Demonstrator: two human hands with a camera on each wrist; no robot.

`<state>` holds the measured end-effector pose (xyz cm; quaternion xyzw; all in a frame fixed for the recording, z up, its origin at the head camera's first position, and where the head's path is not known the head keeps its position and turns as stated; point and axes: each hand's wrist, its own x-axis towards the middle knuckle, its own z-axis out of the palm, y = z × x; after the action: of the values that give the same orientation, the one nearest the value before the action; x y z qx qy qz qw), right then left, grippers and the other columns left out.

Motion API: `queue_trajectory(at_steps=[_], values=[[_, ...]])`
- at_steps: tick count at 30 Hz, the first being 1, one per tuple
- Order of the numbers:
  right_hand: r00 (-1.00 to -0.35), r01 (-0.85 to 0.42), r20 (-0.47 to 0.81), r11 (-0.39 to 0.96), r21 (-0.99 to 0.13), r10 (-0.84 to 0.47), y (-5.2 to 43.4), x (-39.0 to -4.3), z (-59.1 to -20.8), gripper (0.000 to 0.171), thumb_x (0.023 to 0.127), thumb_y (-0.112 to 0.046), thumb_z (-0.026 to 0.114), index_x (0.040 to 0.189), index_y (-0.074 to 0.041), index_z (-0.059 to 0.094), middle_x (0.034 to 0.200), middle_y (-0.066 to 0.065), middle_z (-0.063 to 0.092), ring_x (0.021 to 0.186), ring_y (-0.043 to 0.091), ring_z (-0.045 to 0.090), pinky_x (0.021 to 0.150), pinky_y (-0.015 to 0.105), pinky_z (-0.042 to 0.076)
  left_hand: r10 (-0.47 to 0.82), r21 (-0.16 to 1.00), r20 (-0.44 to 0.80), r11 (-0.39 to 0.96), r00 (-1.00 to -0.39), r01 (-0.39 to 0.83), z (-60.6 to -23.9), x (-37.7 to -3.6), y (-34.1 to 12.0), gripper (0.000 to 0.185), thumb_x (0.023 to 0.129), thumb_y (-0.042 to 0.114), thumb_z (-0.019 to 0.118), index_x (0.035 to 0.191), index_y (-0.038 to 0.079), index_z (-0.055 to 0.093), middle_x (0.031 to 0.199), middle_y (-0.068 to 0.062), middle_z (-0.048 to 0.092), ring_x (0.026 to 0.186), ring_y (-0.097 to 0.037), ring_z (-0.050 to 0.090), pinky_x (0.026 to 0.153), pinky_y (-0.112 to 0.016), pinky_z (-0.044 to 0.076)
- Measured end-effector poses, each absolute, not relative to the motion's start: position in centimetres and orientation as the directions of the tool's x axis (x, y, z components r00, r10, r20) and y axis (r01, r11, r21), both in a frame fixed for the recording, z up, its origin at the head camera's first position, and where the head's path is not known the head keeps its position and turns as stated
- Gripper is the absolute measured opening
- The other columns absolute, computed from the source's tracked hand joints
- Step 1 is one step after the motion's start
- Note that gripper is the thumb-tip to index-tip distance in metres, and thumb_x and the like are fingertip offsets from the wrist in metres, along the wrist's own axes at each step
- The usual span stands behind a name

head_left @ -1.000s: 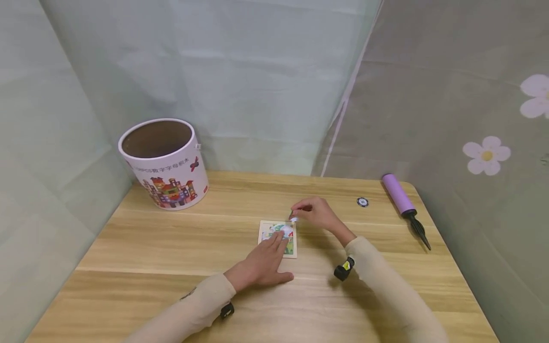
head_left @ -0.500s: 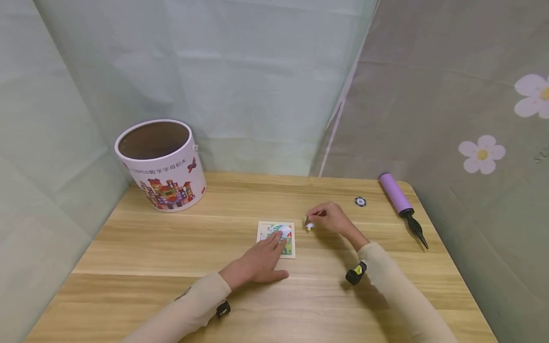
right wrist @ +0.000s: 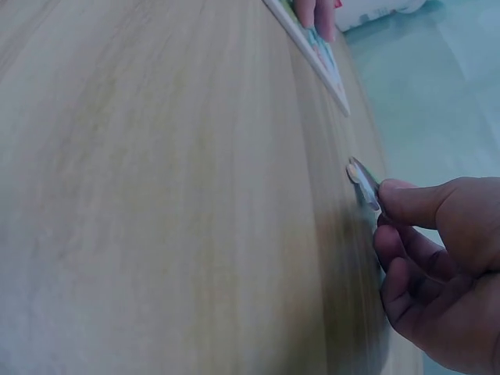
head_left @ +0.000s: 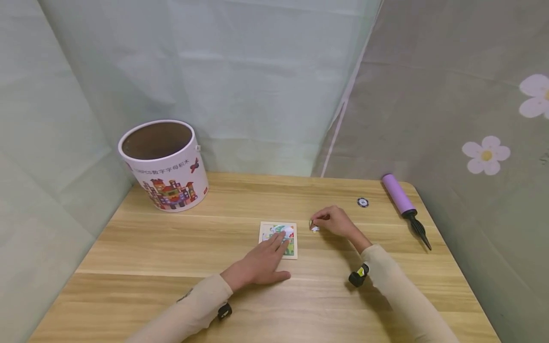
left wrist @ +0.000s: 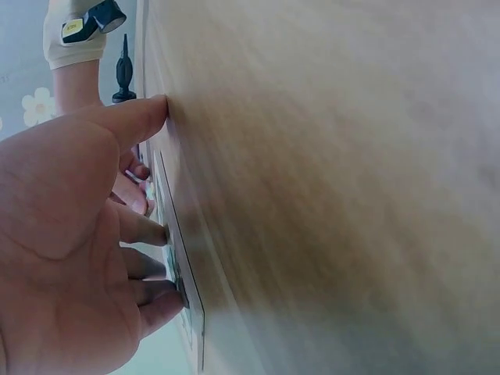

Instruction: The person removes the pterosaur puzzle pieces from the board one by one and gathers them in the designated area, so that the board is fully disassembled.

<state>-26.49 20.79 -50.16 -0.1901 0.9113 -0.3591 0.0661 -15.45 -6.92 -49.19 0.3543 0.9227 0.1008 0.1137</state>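
Puzzle piece (right wrist: 364, 184) tilted in my right hand (head_left: 337, 223), pinched between thumb and fingers; can't tell whether it touches counter (head_left: 171, 257). Left of that hand, puzzle board (head_left: 268, 224) under my left hand (head_left: 262, 263), fingers outstretched. Thin-edge grip could slip, dropping piece; uneven left-hand push could skid board.

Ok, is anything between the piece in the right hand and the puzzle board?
Nothing visible: only tabletop shows between the puzzle piece in the right hand and the board. The left hand, though, covers part of the board.
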Motion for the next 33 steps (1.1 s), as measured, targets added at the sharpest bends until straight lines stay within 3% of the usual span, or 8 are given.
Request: queue_trajectory(at_steps=[5,10,13,24,33], values=[[-0.925,-0.282,0.001,0.686,-0.671,-0.380,20.8,-26.5,-50.4,0.010,0.095,-0.012,0.073,0.099,-0.012,0.082,0.093,-0.001,0.079,0.087,0.012,0.067,0.075,0.029,0.054,0.663,0.286,-0.124,0.736,-0.738,0.613,-49.4,-15.4,-6.8,0.086,0.098,0.053,0.059,0.157,-0.004,0.032,0.167,-0.027,0.017,0.154,-0.040,0.020,0.123,-0.048,0.027],[-0.918,-0.291,0.002,0.671,-0.682,-0.396,20.7,-26.5,-50.1,0.011,0.096,-0.010,0.071,0.102,-0.010,0.081,0.090,-0.001,0.079,0.086,0.012,0.070,0.078,0.031,0.056,0.663,0.239,-0.095,0.739,-0.743,0.629,-49.5,-15.4,-6.6,0.085,0.097,0.054,0.059,0.155,-0.004,0.037,0.161,-0.023,0.031,0.149,-0.037,0.031,0.120,-0.050,0.033],[-0.915,-0.294,0.004,0.662,-0.690,-0.403,20.5,-26.4,-49.8,0.012,0.096,-0.010,0.071,0.104,-0.008,0.079,0.092,0.001,0.078,0.083,0.014,0.071,0.074,0.031,0.057,0.659,0.199,-0.100,0.747,-0.745,0.634,-49.5,-15.3,-6.5,0.085,0.097,0.056,0.057,0.155,-0.003,0.037,0.159,-0.021,0.036,0.146,-0.035,0.036,0.117,-0.050,0.036],[-0.883,-0.377,0.047,0.647,-0.663,-0.467,17.7,-26.3,-47.8,0.020,0.096,-0.012,0.071,0.114,-0.005,0.077,0.103,0.008,0.076,0.089,0.021,0.071,0.069,0.030,0.058,0.641,0.127,-0.147,0.767,-0.753,0.629,-49.0,-14.4,-6.0,0.078,0.102,0.052,0.053,0.156,-0.003,0.036,0.164,-0.020,0.032,0.149,-0.035,0.035,0.121,-0.048,0.032],[-0.823,-0.471,0.082,0.596,-0.650,-0.562,14.8,-26.4,-48.3,0.019,0.095,-0.014,0.073,0.112,-0.005,0.078,0.100,0.005,0.077,0.090,0.018,0.070,0.076,0.030,0.058,0.639,0.109,-0.131,0.769,-0.758,0.630,-49.2,-14.3,-5.9,0.077,0.103,0.053,0.051,0.155,-0.003,0.038,0.163,-0.021,0.034,0.150,-0.034,0.034,0.122,-0.046,0.030]])
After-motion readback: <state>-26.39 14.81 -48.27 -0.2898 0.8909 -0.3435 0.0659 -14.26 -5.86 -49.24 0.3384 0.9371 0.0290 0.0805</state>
